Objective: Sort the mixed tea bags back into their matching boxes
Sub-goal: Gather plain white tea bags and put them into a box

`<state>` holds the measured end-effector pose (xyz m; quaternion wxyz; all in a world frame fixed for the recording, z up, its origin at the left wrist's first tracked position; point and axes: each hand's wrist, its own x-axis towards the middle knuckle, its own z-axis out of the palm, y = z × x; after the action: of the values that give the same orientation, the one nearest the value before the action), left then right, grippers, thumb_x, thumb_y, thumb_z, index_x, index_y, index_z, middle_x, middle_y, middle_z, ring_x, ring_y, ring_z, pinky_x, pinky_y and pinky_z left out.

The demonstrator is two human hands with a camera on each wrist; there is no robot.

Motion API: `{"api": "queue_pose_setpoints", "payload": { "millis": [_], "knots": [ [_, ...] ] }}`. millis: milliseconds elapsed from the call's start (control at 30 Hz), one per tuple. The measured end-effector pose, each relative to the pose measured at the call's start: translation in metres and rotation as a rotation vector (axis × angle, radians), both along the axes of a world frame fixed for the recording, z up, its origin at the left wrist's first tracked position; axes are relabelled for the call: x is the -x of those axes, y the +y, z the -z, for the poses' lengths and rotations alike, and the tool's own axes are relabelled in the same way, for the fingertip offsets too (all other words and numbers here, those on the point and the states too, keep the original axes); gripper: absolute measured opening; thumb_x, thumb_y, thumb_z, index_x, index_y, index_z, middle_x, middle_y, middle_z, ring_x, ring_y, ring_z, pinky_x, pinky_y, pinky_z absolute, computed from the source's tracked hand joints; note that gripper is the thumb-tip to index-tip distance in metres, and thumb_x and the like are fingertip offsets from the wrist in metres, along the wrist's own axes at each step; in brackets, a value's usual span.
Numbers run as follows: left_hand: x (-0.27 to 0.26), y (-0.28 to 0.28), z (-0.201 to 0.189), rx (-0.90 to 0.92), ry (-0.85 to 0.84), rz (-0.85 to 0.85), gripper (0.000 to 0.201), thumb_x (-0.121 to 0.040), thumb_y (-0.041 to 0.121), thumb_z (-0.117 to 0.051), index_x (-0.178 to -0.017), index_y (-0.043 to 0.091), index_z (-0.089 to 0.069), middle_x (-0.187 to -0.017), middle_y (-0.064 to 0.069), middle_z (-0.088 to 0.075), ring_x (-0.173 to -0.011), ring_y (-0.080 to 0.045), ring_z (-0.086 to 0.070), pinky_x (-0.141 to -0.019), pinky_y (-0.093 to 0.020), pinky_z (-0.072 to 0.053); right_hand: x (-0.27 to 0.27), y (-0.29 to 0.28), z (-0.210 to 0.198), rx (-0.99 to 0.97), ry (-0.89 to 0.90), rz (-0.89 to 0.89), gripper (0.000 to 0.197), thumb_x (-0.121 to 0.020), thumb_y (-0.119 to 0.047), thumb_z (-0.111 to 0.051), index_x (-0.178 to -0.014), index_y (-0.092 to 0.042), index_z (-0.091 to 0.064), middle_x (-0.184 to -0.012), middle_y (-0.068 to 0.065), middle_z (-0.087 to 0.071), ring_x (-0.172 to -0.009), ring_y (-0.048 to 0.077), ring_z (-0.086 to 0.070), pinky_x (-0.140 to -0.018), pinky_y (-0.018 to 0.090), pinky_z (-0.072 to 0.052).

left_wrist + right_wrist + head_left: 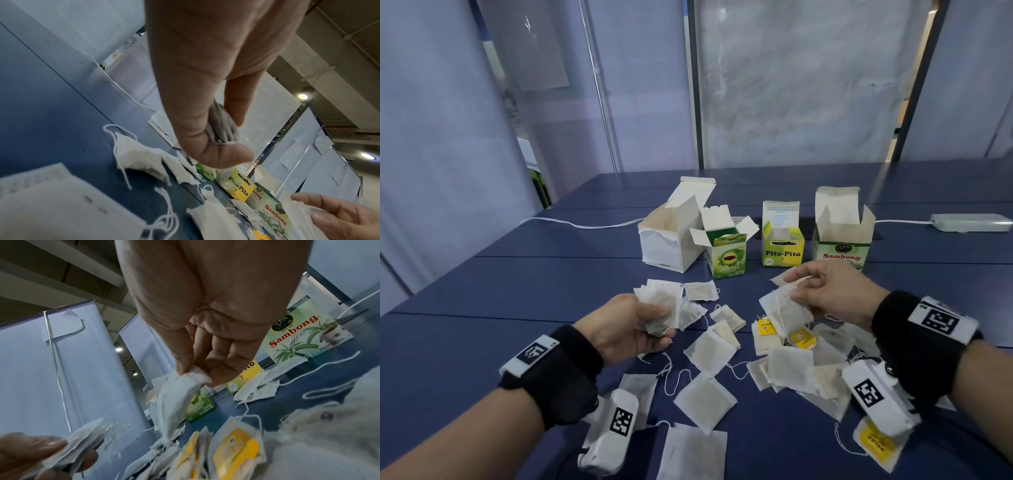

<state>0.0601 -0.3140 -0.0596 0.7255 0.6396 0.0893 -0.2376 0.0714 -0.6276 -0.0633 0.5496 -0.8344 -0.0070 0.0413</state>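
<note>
On the blue table [482,274] four open boxes stand in a row at about twelve o'clock from the hands: a plain white box [671,236] at the left end, a green box [726,255] beside it, then the yellow Pito-Pito box [782,251], and the Sambong box [840,245] at the right end. All four have their top flaps up.

The left hand [619,329] is held above the table with its fingers and thumb curled round a small bunch of tea bags [659,305]; the left wrist view shows the bunch [222,129] clamped between thumb and fingers. The right hand [828,294], toward two o'clock from the left one and just in front of the Sambong box, pinches one tea bag [789,310] by its upper edge between thumb and fingertips [185,368], so that the bag hangs down below the hand with its string [779,313] trailing over it.

Loose tea bags [709,349] lie scattered between and below the hands, with their strings tangled. Some at four o'clock carry yellow tags [803,337]; how many is hard to count, since they overlap. A white cable [571,224] runs across the table at ten o'clock, and a white adapter [969,222] lies at two o'clock.
</note>
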Motion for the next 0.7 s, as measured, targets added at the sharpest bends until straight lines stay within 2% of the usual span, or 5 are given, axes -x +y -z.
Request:
{"api": "queue_pose_setpoints", "payload": {
  "millis": [167,300,433,567,700],
  "knots": [
    [-0.004,-0.008,0.001,-0.011,0.004,0.015,0.014,-0.092,-0.002,-0.048,-0.089,-0.001,-0.061,-0.071,-0.015,-0.064,-0.058,-0.022,-0.059,-0.052,-0.030,-0.054,-0.004,-0.022,-0.013,-0.300,-0.126,0.213,0.017,-0.083,0.003,-0.067,-0.093,-0.011,-0.065,-0.081,0.006,-0.073,-0.073,0.019,-0.069,-0.060,0.029,-0.060],
    [-0.007,-0.016,-0.002,-0.014,0.005,0.028,0.011,-0.092,-0.002,-0.049,-0.088,0.000,-0.060,-0.070,-0.015,-0.065,-0.061,-0.024,-0.059,-0.052,-0.030,-0.054,-0.005,-0.050,-0.018,-0.261,-0.157,0.314,0.018,-0.083,0.005,-0.066,-0.095,-0.009,-0.065,-0.085,0.009,-0.071,-0.076,0.020,-0.068,-0.064,0.029,-0.059],
    [-0.009,-0.022,-0.005,-0.012,0.005,0.049,0.011,-0.092,-0.002,-0.049,-0.087,0.001,-0.059,-0.069,-0.014,-0.064,-0.063,-0.024,-0.058,-0.051,-0.029,-0.053,0.000,-0.083,-0.013,-0.025,-0.123,0.372,0.020,-0.084,0.005,-0.065,-0.101,-0.005,-0.066,-0.087,0.008,-0.067,-0.076,0.018,-0.063,-0.054,0.026,-0.054],
    [-0.010,-0.026,-0.006,-0.015,0.001,0.054,0.011,-0.093,-0.001,-0.047,-0.094,-0.001,-0.058,-0.076,-0.015,-0.062,-0.062,-0.023,-0.058,-0.051,-0.029,-0.053,0.006,-0.095,-0.008,0.457,-0.012,0.214,0.021,-0.083,-0.001,-0.066,-0.089,-0.021,-0.066,-0.107,0.007,-0.068,-0.093,0.019,-0.061,-0.083,0.031,-0.049],
    [-0.010,-0.033,-0.003,-0.014,0.000,0.078,0.012,-0.093,-0.002,-0.046,-0.092,-0.001,-0.058,-0.077,-0.015,-0.063,-0.061,-0.024,-0.057,-0.051,-0.030,-0.053,0.023,-0.069,-0.008,0.788,0.073,-0.040,0.035,-0.076,-0.040,-0.074,-0.109,-0.042,-0.061,-0.133,-0.007,-0.048,-0.127,0.017,-0.042,-0.108,0.037,-0.035]
  ]
}}
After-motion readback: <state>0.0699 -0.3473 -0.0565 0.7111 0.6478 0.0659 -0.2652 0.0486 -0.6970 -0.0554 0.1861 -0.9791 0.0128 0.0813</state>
